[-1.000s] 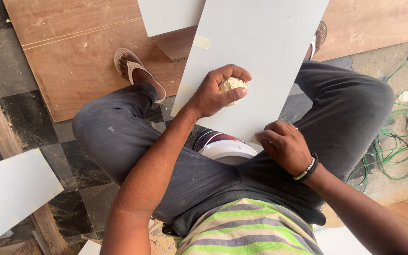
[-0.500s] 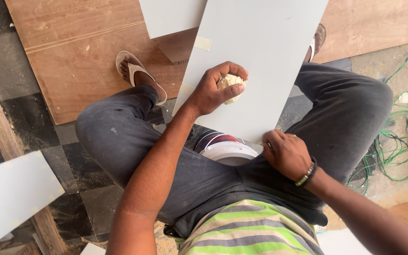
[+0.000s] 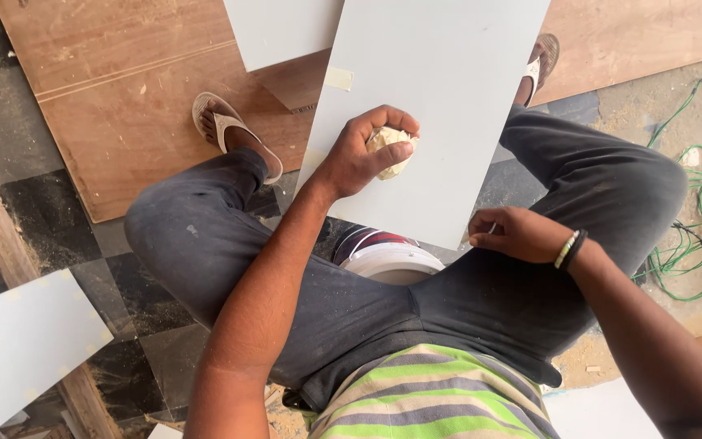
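Left hand in tight grip on crumpled cloth, pressed onto white board; right hand pinching board's near corner, bucket just below.

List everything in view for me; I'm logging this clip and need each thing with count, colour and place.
Panel: one, pale grey, across the lap, under both hands.
Wad: one, cream, gripped on the panel.
Bucket: one, white, between the thighs.
Other panels: two, pale grey, lower left and top centre.
Plywood: sheets, brown, on the floor ahead.
Cable: green, right floor.
Sandals: two, tan, on the feet.
Wristbands: light and dark, right wrist.
Left hand: holds the wad.
Right hand: on the panel's near edge.
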